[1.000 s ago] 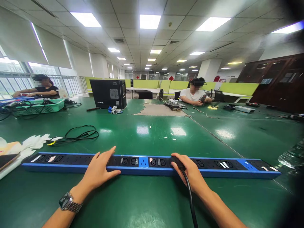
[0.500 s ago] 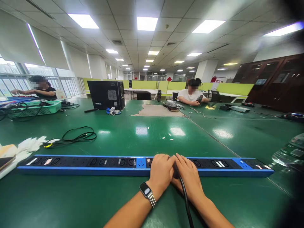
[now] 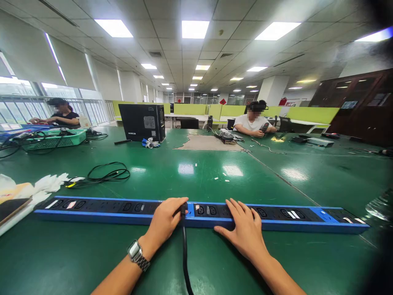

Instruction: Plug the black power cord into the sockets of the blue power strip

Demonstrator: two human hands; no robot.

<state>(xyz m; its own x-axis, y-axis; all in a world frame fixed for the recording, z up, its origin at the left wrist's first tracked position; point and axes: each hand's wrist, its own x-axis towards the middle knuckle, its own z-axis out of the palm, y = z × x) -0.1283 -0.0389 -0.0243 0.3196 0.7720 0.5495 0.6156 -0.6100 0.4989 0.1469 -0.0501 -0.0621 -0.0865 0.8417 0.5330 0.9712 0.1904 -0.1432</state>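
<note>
A long blue-edged power strip (image 3: 123, 218) with black sockets lies crosswise on the green table (image 3: 92, 254) before me. My left hand (image 3: 167, 219), with a watch on its wrist, grips the black plug (image 3: 184, 208) of a thick power cord (image 3: 185, 254) over the sockets left of the middle. Whether the plug sits in a socket cannot be made out under the fingers. From the plug the cord runs down towards me. My right hand (image 3: 244, 225) rests spread on the strip, right of the middle, with nothing in its fingers.
A coiled black cable (image 3: 107, 174) lies behind the strip's left part. White tissue-like sheets (image 3: 49, 186) are at the left edge, a clear bottle (image 3: 379, 207) at the right. Farther back stand a black computer case (image 3: 141, 123) and a green basket (image 3: 70, 139). Two people sit beyond.
My hands were together at the middle of the strip. Now the left hand has moved left with the plug and cord, and the right hand has come off the plug and opened.
</note>
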